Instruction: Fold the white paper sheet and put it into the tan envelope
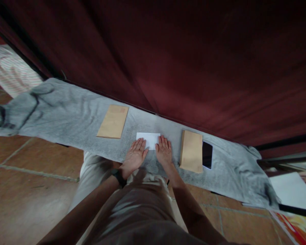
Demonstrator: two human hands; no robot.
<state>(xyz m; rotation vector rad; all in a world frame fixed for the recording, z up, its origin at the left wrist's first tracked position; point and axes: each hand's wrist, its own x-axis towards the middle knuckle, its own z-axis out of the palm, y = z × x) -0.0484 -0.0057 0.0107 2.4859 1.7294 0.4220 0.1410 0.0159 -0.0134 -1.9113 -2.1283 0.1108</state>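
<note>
A small white sheet of paper (150, 139) lies flat on the grey cloth in front of me. My left hand (136, 153) rests palm down on its left edge, fingers stretched out; a dark watch sits on that wrist. On the paper's right edge lies my right hand (164, 150), also flat with the fingers extended. Both hands cover the paper's lower corners. To the left is a brown envelope (113, 121), lying flat. A thicker stack of brown envelopes (191, 151) lies to the right of my right hand.
A phone with a dark screen (207, 155) lies against the right side of the stack. The grey cloth (73, 115) covers a long narrow surface and is wrinkled at both ends. Behind it hangs a dark red curtain (168, 68). Tiled floor (28, 190) shows below.
</note>
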